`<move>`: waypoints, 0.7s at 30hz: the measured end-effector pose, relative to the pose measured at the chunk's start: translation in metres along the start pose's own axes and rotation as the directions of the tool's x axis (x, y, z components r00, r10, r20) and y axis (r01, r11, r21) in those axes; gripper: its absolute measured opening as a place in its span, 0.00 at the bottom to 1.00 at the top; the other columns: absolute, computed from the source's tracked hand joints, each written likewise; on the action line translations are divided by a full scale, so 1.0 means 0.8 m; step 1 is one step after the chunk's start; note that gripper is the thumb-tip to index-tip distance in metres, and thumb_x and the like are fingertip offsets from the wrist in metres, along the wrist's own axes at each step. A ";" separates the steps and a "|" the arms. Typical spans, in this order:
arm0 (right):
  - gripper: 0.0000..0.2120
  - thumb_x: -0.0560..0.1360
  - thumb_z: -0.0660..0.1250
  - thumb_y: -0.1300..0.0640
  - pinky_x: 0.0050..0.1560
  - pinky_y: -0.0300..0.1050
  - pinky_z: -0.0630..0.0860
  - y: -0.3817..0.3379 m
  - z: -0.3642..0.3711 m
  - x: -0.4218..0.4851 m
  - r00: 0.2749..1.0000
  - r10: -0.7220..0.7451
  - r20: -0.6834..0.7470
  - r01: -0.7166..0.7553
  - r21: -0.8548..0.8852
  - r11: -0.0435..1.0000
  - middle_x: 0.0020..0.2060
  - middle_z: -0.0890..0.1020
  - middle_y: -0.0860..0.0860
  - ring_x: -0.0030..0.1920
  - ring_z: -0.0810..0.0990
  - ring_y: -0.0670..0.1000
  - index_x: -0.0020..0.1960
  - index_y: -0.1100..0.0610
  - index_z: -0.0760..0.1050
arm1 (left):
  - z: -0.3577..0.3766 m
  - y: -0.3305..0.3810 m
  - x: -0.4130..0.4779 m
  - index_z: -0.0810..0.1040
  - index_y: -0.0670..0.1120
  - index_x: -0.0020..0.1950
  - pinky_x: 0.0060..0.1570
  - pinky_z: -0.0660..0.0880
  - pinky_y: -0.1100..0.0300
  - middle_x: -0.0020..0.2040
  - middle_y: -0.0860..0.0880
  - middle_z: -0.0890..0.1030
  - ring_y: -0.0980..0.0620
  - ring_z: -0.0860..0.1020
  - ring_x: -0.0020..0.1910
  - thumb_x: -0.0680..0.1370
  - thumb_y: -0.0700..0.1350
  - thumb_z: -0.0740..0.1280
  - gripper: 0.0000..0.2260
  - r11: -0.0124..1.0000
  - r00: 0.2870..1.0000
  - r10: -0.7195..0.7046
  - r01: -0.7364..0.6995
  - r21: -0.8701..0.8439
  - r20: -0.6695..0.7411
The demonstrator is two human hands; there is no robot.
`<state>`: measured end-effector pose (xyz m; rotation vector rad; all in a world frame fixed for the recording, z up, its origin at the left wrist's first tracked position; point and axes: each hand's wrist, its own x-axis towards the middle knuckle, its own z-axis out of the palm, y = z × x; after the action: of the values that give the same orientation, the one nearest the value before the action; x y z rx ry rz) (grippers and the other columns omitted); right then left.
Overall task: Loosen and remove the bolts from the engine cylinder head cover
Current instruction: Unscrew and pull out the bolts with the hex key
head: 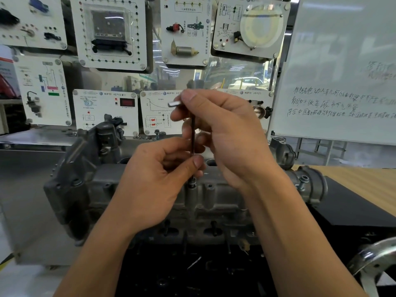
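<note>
The grey cast cylinder head cover (214, 194) lies across the middle of the bench. A thin L-shaped hex key (192, 136) stands upright with its tip in a bolt (192, 181) on the cover's top. My right hand (225, 133) pinches the key's short silver arm at the top between thumb and fingers. My left hand (158, 179) pinches the lower shaft between thumb and forefinger, just above the bolt. Another bolt (303, 181) sticks out at the cover's right end.
Training display panels (111, 33) hang behind the engine. A whiteboard (342, 71) with writing stands at the right. A wooden tabletop (364, 183) lies right of the engine, a black mat (342, 213) under it. A chrome curved part (372, 256) sits at lower right.
</note>
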<state>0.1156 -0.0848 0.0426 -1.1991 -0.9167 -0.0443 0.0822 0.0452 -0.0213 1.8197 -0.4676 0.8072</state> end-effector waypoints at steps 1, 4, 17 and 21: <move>0.12 0.79 0.67 0.57 0.29 0.36 0.70 0.000 -0.001 0.001 0.998 0.030 0.050 -0.032 0.039 0.999 0.33 0.80 0.50 0.31 0.74 0.46 0.37 0.55 0.80 | 0.001 0.000 0.000 0.84 0.51 0.52 0.47 0.82 0.57 0.42 0.51 0.87 0.51 0.85 0.41 0.76 0.45 0.71 0.07 1.000 1.000 0.010 -0.010 0.003 -0.005; 0.14 0.74 0.69 0.52 0.37 0.40 0.69 0.001 -0.004 0.004 0.996 0.039 0.079 -0.048 0.113 0.992 0.30 0.74 0.48 0.34 0.70 0.47 0.32 0.53 0.73 | 0.004 0.002 -0.002 0.84 0.53 0.50 0.45 0.81 0.63 0.40 0.53 0.87 0.54 0.85 0.40 0.75 0.42 0.72 0.07 1.000 0.999 0.026 -0.026 0.002 -0.027; 0.07 0.77 0.64 0.63 0.42 0.47 0.84 -0.001 -0.034 0.012 0.992 -0.012 0.129 -0.018 0.230 0.973 0.41 0.86 0.58 0.41 0.87 0.57 0.47 0.62 0.81 | 0.013 0.002 -0.001 0.83 0.53 0.44 0.42 0.80 0.66 0.38 0.54 0.86 0.56 0.85 0.38 0.76 0.39 0.73 0.08 0.998 0.997 0.024 -0.020 0.055 -0.073; 0.08 0.81 0.64 0.61 0.39 0.45 0.83 0.001 -0.026 0.012 0.999 -0.001 0.032 -0.008 0.286 0.958 0.38 0.86 0.56 0.37 0.87 0.53 0.47 0.62 0.79 | 0.015 0.003 -0.001 0.82 0.51 0.45 0.42 0.80 0.66 0.38 0.53 0.86 0.55 0.85 0.39 0.76 0.40 0.72 0.05 1.000 0.996 0.010 -0.010 0.010 -0.086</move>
<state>0.1345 -0.0969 0.0467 -0.9341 -0.9144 0.1082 0.0841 0.0328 -0.0229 1.7849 -0.4181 0.8923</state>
